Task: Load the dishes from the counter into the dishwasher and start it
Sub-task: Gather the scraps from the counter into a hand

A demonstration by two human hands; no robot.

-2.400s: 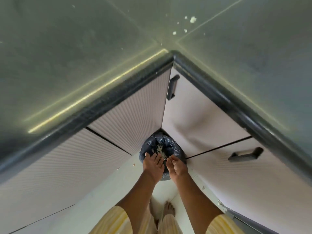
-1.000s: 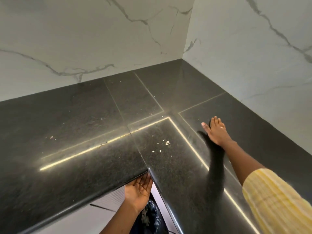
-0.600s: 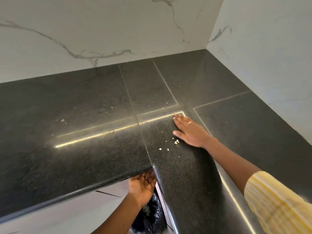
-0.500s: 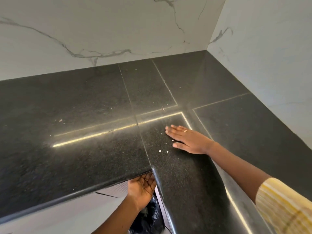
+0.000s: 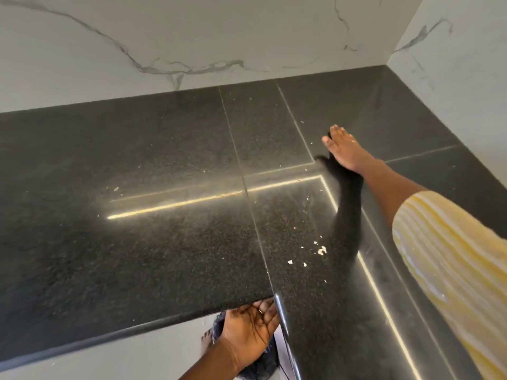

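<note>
A black stone counter (image 5: pixel 153 242) fills the corner, with small pale food crumbs (image 5: pixel 319 249) scattered near its inner corner. My right hand (image 5: pixel 347 150) reaches far across the counter with straight fingers held flat over the surface, beyond the crumbs. My left hand (image 5: pixel 251 331) is cupped palm up just under the counter's inner corner edge, holding nothing. Below it a bin lined with a dark bag (image 5: pixel 260 366) is partly hidden by the hand. No dishes or dishwasher are in view.
White marble-look walls (image 5: pixel 247 37) rise behind the counter and on the right. More crumbs (image 5: pixel 116 188) lie to the left on the counter. Pale cabinet fronts (image 5: pixel 123 357) sit under the edge. A bare foot (image 5: pixel 205 341) shows on the floor.
My right hand has lifted from beside the crumbs and swung back toward the far corner. My left hand stays cupped under the edge. Earlier both hands were down at the bin.
</note>
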